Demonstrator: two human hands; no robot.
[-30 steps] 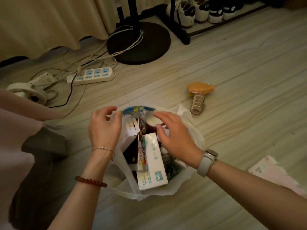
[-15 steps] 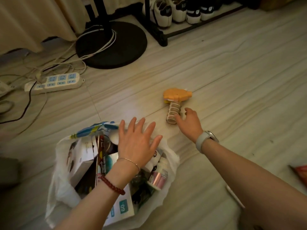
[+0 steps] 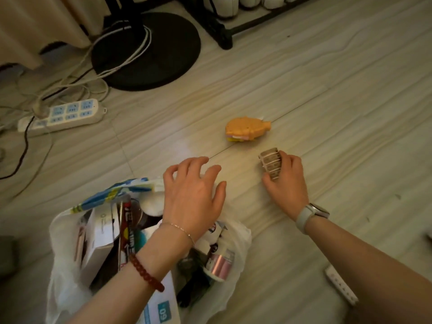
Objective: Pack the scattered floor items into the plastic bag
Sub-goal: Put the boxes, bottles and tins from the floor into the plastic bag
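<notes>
A white plastic bag sits open on the floor at lower left, stuffed with boxes, packets and small bottles. My left hand hovers over the bag's far rim with fingers spread, holding nothing. To its right, my right hand is closed around a beige ribbed hair claw clip, just off the floor. An orange fish-shaped toy lies on the floor a little beyond the clip, apart from both hands.
A black round stand base wound with cables, a white power strip and a shoe rack lie beyond. A white strip-like object lies at lower right beside my right forearm.
My right hand left the bag, reached right and closed on the claw clip, pulling it away from the orange toy. My left hand shifted over the bag's far rim.
</notes>
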